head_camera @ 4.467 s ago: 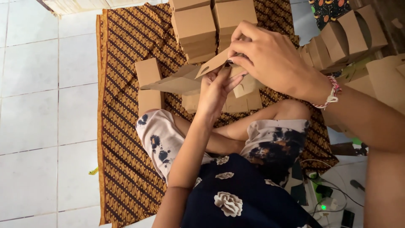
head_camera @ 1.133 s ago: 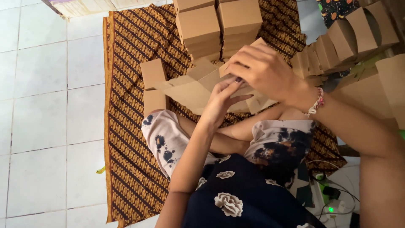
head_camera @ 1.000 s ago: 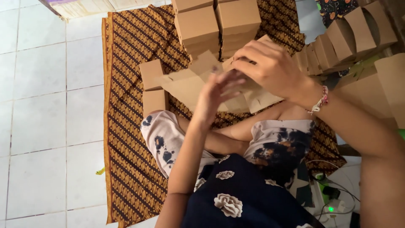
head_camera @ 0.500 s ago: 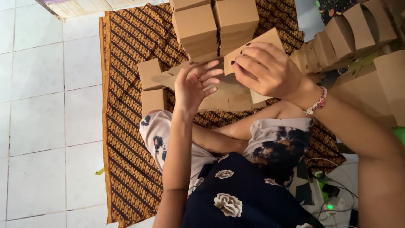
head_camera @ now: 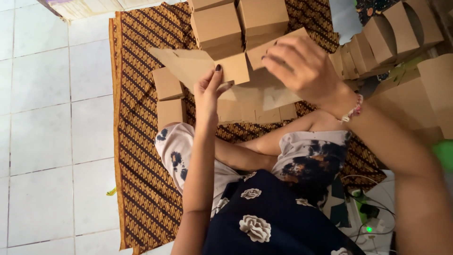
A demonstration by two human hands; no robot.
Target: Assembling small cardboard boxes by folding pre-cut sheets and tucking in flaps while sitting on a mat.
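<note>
Cardboard piece: a flat brown die-cut cardboard blank [head_camera: 207,66] is held up above the lap, half folded, over the patterned cloth
Left hand: the left hand [head_camera: 208,92] is closed on the lower edge of the cardboard blank, thumb up against one panel
Right hand: the right hand [head_camera: 302,68] is curled over the right-hand panels, fingers bent down onto the cardboard blank; a beaded bracelet [head_camera: 353,109] is worn at the wrist
Surroundings: finished brown cardboard boxes [head_camera: 238,21] are stacked just beyond the hands, two small brown boxes [head_camera: 169,97] lie to the left on the brown batik-patterned cloth [head_camera: 137,141], and a row of folded brown cartons [head_camera: 377,40] is lined up at the right; white floor tiles [head_camera: 47,118] are seen beside the cloth
Step in hand: judged to be the folding of the side panels into a box shape
Next move: the flaps would need to be pressed square and tucked in while the base is kept steady
</note>
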